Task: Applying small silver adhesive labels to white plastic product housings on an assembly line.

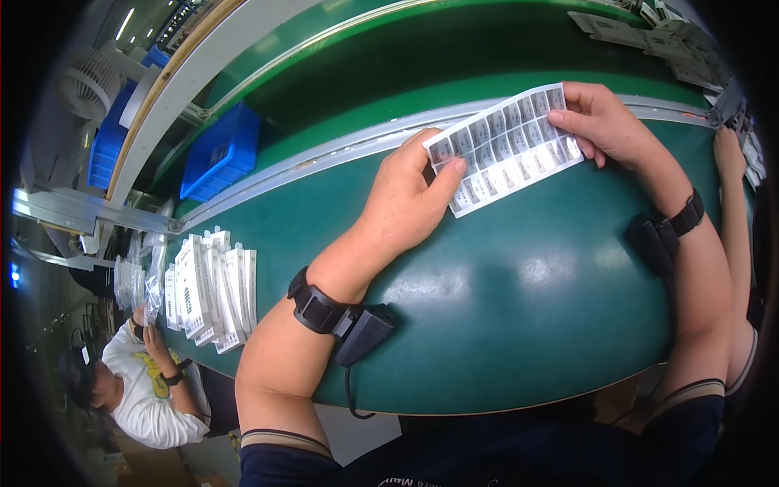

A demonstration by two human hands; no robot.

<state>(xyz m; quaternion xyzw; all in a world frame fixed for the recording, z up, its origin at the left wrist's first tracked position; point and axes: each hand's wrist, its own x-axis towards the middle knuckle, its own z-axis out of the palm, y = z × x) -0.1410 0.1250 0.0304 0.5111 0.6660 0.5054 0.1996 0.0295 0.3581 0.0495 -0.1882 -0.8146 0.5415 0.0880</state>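
Note:
Between my two hands a white sheet of labels is stretched out above the green table. Rows of small grey rectangular stickers cover it, and light glints off its lower part. My left hand pinches the left end, thumb on top and fingers behind. At the upper right end my right hand grips the sheet the same way, its thumb on the face. The fingers behind the sheet are partly hidden. Each wrist wears a black strap with a small black device.
Slim white boxes lie stacked at the table's left. A blue bin sits beyond the metal rail, next to a green conveyor belt. Flat grey-white packs lie at far right. Co-workers are at left and right.

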